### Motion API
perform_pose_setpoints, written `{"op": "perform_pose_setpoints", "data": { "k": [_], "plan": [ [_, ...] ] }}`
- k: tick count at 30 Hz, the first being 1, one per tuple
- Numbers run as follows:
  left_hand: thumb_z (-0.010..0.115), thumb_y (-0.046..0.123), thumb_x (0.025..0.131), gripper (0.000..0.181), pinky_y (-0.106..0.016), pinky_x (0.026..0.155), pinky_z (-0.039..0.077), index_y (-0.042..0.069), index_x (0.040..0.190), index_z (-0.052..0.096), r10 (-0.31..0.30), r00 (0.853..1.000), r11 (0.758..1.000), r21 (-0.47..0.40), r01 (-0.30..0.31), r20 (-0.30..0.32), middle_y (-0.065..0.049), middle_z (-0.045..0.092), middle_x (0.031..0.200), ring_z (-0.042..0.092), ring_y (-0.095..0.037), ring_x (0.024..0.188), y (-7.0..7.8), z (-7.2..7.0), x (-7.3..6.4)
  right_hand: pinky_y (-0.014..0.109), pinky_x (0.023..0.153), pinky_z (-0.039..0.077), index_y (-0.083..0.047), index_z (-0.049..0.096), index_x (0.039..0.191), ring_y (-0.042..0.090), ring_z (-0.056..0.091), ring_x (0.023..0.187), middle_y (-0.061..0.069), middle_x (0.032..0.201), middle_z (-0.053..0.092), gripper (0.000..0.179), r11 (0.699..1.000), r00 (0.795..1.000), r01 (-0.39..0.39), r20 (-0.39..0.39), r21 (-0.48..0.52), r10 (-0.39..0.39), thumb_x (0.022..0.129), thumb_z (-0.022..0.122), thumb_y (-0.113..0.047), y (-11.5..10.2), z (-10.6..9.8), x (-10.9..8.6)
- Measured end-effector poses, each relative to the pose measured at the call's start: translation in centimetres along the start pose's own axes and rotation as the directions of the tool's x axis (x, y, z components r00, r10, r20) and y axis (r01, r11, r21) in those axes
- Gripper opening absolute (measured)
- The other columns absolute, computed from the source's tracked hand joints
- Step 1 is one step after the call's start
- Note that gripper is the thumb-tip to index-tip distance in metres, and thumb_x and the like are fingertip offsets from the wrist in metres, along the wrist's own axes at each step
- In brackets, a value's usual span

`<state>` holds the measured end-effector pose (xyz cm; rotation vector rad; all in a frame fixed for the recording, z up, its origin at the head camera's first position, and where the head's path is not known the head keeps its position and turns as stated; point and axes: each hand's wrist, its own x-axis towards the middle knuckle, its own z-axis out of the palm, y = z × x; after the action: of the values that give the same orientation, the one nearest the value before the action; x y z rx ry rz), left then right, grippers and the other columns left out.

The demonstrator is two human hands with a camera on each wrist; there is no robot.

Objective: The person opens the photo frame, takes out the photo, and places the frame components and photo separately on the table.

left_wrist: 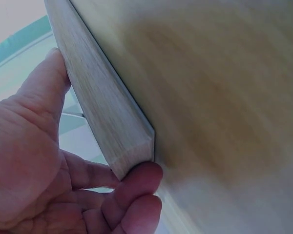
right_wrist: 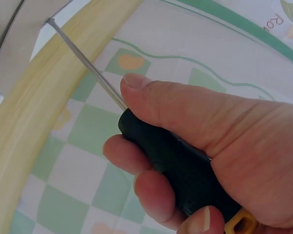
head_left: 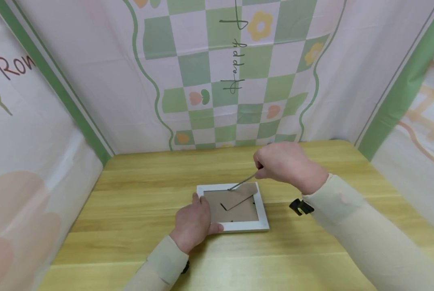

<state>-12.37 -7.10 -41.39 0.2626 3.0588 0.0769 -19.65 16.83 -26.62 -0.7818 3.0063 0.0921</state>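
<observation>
A white picture frame (head_left: pixel 263 216) lies back side up on the table, its brown backing board (head_left: pixel 241 215) showing a slanted dark line and a short black strip. My left hand (head_left: pixel 193 222) grips the frame's left side, thumb at the near edge. In the left wrist view, curled fingers hold a corner of the wood-grained frame (left_wrist: pixel 102 92). My right hand (head_left: pixel 286 165) grips a screwdriver (right_wrist: pixel 171 161) with a dark handle and yellow end. The screwdriver's tip meets the far inner edge of the frame, by the backing; exact contact there is too small to tell.
The wooden table (head_left: pixel 137 194) extends around the frame on all sides. Behind it hangs a checkered green and white cloth (head_left: pixel 224 60), with printed cloth at both sides. Black straps with clips (head_left: pixel 301 207) hang at my wrists.
</observation>
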Motion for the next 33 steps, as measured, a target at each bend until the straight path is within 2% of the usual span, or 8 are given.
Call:
{"op": "perform_pose_setpoints", "data": {
  "k": [10,15,19,25,33],
  "plan": [
    [0.075,0.073,0.078,0.106,-0.029,0.038,0.037,-0.005,0.146,0.055,0.021,1.0,1.0,0.003,-0.021,-0.005,-0.03,0.052,0.151,0.042,-0.012,0.04,-0.1,-0.1,0.0,0.032,0.054,0.042,-0.026,0.058,0.067,0.01,0.052,0.062,-0.012,0.066,0.055,0.033,1.0,1.0,-0.004,0.026,-0.021,0.005,0.087,0.082,-0.034,-0.6,-0.1,-0.1],
    [0.075,0.074,0.078,0.105,-0.028,0.037,0.036,-0.005,0.145,0.056,0.03,1.0,0.999,0.013,-0.03,-0.009,-0.03,0.053,0.15,0.04,-0.011,0.04,-0.2,-0.1,0.0,0.033,0.052,0.041,-0.025,0.057,0.065,0.011,0.05,0.06,-0.012,0.064,0.054,0.033,0.999,0.999,0.028,-0.016,-0.027,-0.028,0.086,0.083,-0.03,-0.8,-0.4,0.2],
    [0.075,0.075,0.077,0.106,-0.027,0.037,0.037,-0.005,0.145,0.057,0.036,0.999,0.999,0.023,-0.036,-0.014,-0.03,0.053,0.15,0.041,-0.011,0.04,-0.2,-0.2,0.0,0.035,0.051,0.042,-0.024,0.056,0.062,0.011,0.05,0.059,-0.011,0.062,0.053,0.036,0.995,0.997,0.061,-0.042,-0.075,-0.064,0.083,0.086,-0.03,-1.1,-0.9,1.1],
    [0.075,0.075,0.077,0.106,-0.028,0.038,0.038,-0.005,0.145,0.057,0.034,0.999,0.999,0.026,-0.033,-0.018,-0.03,0.054,0.149,0.044,-0.012,0.041,-0.2,-0.2,0.0,0.036,0.053,0.044,-0.024,0.057,0.059,0.013,0.05,0.06,-0.01,0.06,0.053,0.037,0.993,0.998,0.039,0.048,-0.11,-0.034,0.083,0.086,-0.03,-1.8,-2.1,2.9],
    [0.074,0.076,0.077,0.107,-0.027,0.039,0.038,-0.004,0.147,0.055,0.024,1.0,0.999,0.027,-0.024,0.002,-0.029,0.052,0.151,0.044,-0.012,0.043,-0.2,-0.3,-0.1,0.037,0.057,0.045,-0.023,0.063,0.062,0.013,0.053,0.063,-0.009,0.065,0.058,0.031,0.992,0.985,0.043,0.169,-0.115,-0.024,0.084,0.084,-0.032,-1.6,-3.4,5.2]
  ]
}}
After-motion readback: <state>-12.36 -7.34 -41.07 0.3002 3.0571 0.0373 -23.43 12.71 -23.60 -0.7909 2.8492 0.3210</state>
